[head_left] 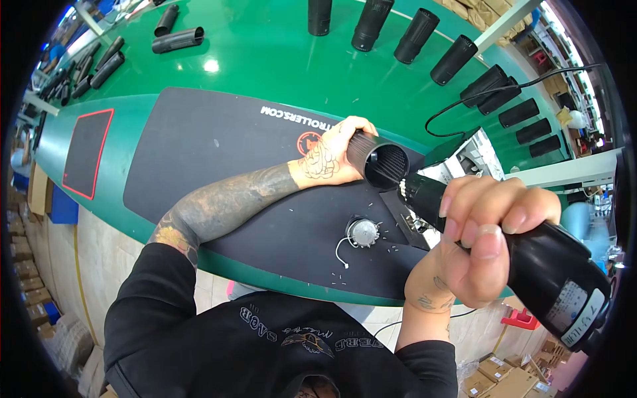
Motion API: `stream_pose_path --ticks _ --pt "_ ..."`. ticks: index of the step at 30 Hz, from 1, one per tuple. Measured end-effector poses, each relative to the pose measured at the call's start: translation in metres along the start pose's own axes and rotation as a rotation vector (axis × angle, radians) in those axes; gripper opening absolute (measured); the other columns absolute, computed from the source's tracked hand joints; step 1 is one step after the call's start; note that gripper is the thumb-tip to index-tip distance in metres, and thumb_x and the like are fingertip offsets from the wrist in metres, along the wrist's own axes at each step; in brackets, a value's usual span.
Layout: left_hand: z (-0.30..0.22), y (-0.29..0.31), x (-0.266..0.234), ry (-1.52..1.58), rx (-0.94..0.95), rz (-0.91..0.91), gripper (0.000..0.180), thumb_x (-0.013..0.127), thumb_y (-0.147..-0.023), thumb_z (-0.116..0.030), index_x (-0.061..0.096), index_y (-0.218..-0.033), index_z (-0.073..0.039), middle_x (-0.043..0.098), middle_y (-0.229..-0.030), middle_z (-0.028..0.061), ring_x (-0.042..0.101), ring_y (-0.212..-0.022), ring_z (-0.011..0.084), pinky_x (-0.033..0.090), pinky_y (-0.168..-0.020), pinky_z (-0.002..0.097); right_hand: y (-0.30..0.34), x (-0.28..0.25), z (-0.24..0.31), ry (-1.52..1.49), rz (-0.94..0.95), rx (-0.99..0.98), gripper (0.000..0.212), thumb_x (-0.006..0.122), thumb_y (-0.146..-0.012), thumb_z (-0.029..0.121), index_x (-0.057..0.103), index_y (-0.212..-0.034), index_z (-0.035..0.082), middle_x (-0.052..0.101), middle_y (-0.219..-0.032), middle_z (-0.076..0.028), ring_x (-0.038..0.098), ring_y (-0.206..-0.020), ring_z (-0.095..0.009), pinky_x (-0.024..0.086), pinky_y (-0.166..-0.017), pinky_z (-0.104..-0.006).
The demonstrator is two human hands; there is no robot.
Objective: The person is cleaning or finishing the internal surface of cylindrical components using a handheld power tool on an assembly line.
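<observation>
My left hand point(338, 156) is wrapped round a dark, hollow cylindrical housing point(371, 147), its open end facing right and toward me. Inside it the wall looks ribbed. In my right hand point(491, 232) is a thick black electric screwdriver point(557, 278) with labels on its rear end. The screwdriver's nose points left at the housing's open rim; small pale specks show at the nose, and whether the two touch I cannot tell. Below the housing, a small round silver motor point(363, 233) with a white wire and plug rests on the dark mat point(265, 245), among scattered tiny screws.
Several black cylinders point(415, 36) stand along the green table's point(252, 53) far side, more at its right. Others lie at the far left point(178, 40). A white-and-black box-like fixture point(474, 156) sits beyond my right hand. A black cable point(458, 106) loops at the upper right.
</observation>
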State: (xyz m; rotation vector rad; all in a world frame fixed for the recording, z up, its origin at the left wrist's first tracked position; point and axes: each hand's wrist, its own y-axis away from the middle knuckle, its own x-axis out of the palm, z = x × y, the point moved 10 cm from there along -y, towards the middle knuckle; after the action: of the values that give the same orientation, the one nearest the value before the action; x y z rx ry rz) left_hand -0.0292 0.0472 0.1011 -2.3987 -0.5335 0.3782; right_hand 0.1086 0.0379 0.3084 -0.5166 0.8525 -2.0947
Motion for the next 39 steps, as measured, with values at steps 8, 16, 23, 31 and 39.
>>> stream_pose_path --ticks 8,16,23,31,39 --pt "-0.038 -0.027 -0.018 -0.258 0.023 0.031 0.048 0.076 -0.056 -0.008 0.055 -0.099 -0.009 0.060 -0.093 0.0095 0.061 -0.082 0.0264 0.049 -0.073 0.0353 -0.004 -0.018 0.036 -0.001 -0.217 -0.059 0.022 0.049 -0.081 0.005 0.042 -0.102 0.007 0.049 -0.066 -0.002 0.046 -0.051 -0.014 0.040 -0.056 -0.0296" --pt "0.057 -0.035 -0.200 -1.722 -0.586 0.227 0.039 0.066 -0.065 -0.012 0.059 -0.103 -0.017 0.059 -0.103 0.0086 0.057 -0.097 0.0267 0.033 -0.097 0.0533 0.016 -0.087 0.123 -0.125 -0.141 -0.074 0.033 0.058 -0.081 0.011 0.039 -0.107 0.009 0.048 -0.066 0.000 0.050 -0.051 -0.013 0.042 -0.056 -0.0257" --pt "0.056 -0.052 -0.153 -1.421 -0.369 0.330 0.055 0.060 -0.072 -0.008 0.053 -0.126 -0.019 0.053 -0.126 0.0059 0.049 -0.121 0.0274 0.029 -0.107 0.0513 0.014 -0.083 0.090 0.041 0.045 0.050 0.037 0.060 -0.079 0.009 0.037 -0.109 0.007 0.051 -0.068 -0.001 0.050 -0.050 -0.011 0.042 -0.051 -0.0246" --pt "0.020 -0.095 -0.045 -0.700 -0.213 0.156 0.057 0.073 -0.075 -0.019 0.050 -0.125 -0.005 0.053 -0.121 0.0144 0.055 -0.108 0.0284 0.045 -0.094 0.0383 0.008 -0.102 0.109 -0.293 -0.065 0.059 0.047 0.065 -0.080 0.013 0.035 -0.115 0.005 0.054 -0.063 0.000 0.052 -0.045 -0.011 0.043 -0.045 -0.0212" --pt "0.110 -0.191 -0.005 -0.555 -0.525 -0.233 0.076 0.082 -0.063 -0.035 0.050 -0.114 0.011 0.061 -0.097 0.0244 0.063 -0.091 0.0356 0.052 -0.083 0.0401 -0.005 -0.130 0.167 -0.427 -0.192 -0.133 0.059 0.070 -0.085 0.029 0.033 -0.124 0.004 0.056 -0.069 -0.004 0.058 -0.052 -0.016 0.046 -0.050 -0.0249"
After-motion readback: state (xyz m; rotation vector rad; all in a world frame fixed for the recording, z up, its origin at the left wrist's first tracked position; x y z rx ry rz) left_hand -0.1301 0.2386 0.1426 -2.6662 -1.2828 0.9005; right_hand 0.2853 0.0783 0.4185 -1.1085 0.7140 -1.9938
